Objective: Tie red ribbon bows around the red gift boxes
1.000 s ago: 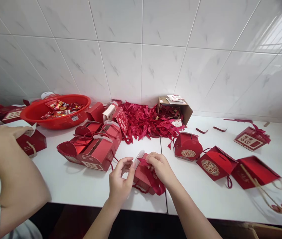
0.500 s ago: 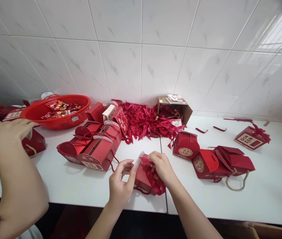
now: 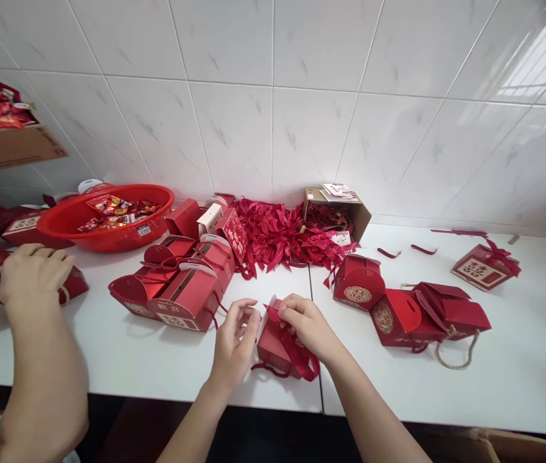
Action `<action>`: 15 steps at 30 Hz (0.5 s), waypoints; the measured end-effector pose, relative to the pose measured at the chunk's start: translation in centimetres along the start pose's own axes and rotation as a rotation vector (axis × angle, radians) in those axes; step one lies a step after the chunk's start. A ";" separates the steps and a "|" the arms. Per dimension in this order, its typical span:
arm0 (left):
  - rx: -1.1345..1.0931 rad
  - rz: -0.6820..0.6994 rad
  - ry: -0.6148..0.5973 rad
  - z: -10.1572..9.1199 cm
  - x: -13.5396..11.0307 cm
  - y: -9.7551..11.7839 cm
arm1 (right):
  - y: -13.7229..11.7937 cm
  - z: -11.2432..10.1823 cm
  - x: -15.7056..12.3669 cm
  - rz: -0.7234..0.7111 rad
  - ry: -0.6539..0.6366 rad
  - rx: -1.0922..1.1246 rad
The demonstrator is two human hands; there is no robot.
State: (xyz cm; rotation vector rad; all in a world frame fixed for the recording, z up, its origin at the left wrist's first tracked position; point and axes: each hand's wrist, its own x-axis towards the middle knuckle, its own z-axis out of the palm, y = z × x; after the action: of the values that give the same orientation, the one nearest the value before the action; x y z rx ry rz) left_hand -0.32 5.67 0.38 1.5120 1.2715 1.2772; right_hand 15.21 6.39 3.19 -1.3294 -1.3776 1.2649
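Both my hands work a small red gift box [image 3: 275, 344] at the near edge of the surface [image 3: 132, 354].
My left hand [image 3: 236, 341] pinches the box's pale top flap between thumb and fingers [image 3: 249, 316]; my right hand [image 3: 306, 325] pinches the red ribbon [image 3: 303, 361] at the box's top. A cluster of red boxes [image 3: 181, 283] sits just left, a ribbon pile [image 3: 287, 235] behind. A co-worker's hand [image 3: 31, 276] rests far left.
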 end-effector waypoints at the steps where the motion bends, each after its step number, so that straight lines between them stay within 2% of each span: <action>1: -0.036 -0.039 -0.057 0.0 0.6 0.2 | 0.0 0.0 -0.1 -0.016 -0.006 -0.028; 5: -0.086 -0.090 -0.278 -0.1 2.5 1.3 | -0.1 0.1 -0.2 -0.065 -0.014 -0.117; 8: -0.147 -0.092 -0.297 -0.6 3.6 2.2 | -0.2 0.2 -0.2 -0.090 0.009 -0.146; 11: -0.361 -0.117 -0.128 -2.1 5.2 3.5 | -0.2 -0.3 -0.9 -0.211 0.147 -0.095; 13: -0.531 -0.096 0.071 -3.4 6.2 4.6 | -0.1 -1.3 -2.1 -0.328 0.318 -0.059; 15: -0.633 -0.002 0.283 -4.6 6.8 5.3 | 0.4 -2.5 -4.0 -0.404 0.470 -0.061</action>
State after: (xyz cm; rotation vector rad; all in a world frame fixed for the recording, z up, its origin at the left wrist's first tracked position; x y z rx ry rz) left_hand -3.72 11.02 7.79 0.9010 0.8976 1.7298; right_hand 18.18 2.70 3.56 -1.2108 -1.2654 0.5983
